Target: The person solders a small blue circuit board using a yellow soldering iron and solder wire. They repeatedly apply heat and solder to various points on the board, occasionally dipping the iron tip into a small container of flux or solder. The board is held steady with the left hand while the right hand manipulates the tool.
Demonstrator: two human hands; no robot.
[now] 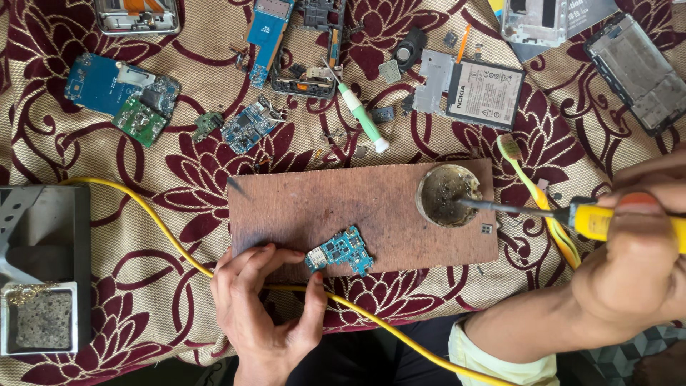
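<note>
While the left hand [264, 314] rests at the near edge of the wooden board [314, 207], its thumb and fingers pinch the left end of a small blue circuit board [341, 251] and steady it flat against the wood. This small board lies near the middle of the near edge, its long axis tilted slightly, running from lower left to upper right. The right hand [636, 250] is clenched around the yellow handle of a soldering iron [543, 211], whose dark shaft points leftward with its tip dipped into a round tin of flux [448, 194] at the far right corner of the wooden board. So the blue circuit board lies to the left of the iron's tip and nearer to the person, well apart from it, and the left hand is by far the nearer hand. A yellow cable [179, 243] curves across the patterned cloth [179, 171] under the left wrist. Beyond the far edge of the wooden board lie a green-handled screwdriver [363, 114], a yellow toothbrush [532, 189], a phone battery [486, 93] and several loose circuit boards.
</note>
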